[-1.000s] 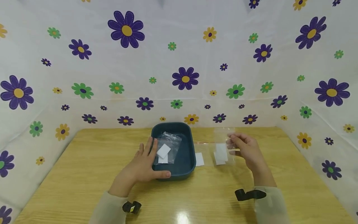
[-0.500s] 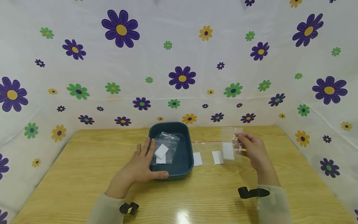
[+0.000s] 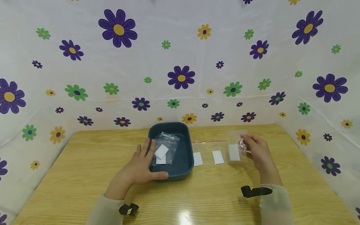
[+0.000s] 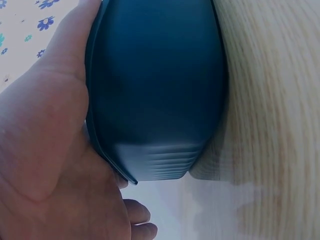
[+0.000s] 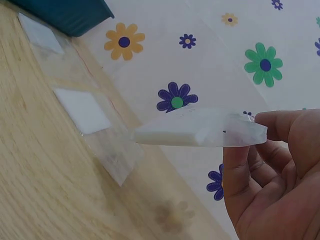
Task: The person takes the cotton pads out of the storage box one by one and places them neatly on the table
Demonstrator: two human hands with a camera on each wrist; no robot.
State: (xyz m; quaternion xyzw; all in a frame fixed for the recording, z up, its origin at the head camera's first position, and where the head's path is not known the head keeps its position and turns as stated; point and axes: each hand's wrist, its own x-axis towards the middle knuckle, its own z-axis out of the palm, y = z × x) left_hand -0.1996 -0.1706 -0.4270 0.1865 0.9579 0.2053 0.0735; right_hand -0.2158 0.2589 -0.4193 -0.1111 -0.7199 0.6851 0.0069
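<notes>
My left hand (image 3: 140,167) lies over the left side of a dark teal bin (image 3: 182,176), its fingers straight along the rim and the thumb stretched over the near edge. Inside the bin are clear zip bags (image 3: 172,143) with white pieces (image 3: 162,151). Out to the right, my right hand (image 3: 258,153) pinches the edge of another clear zip bag (image 3: 228,137) with a white rectangular piece (image 3: 234,152) in it. The right wrist view shows this bag (image 5: 175,131) raised off the table, between thumb and fingers. Two similar bags (image 5: 85,112) lie flat on the table between bin and hand.
The wooden table (image 3: 197,200) reaches a white flower-print cloth (image 3: 180,47) at the back and on both sides. The two lying bags have red seal lines (image 3: 216,141) toward the back. The left one touches or nearly touches the bin's right side.
My right hand has moved right with its bag, which now overlaps the lying bags less. My left hand stays on the bin. The head view has shifted slightly.
</notes>
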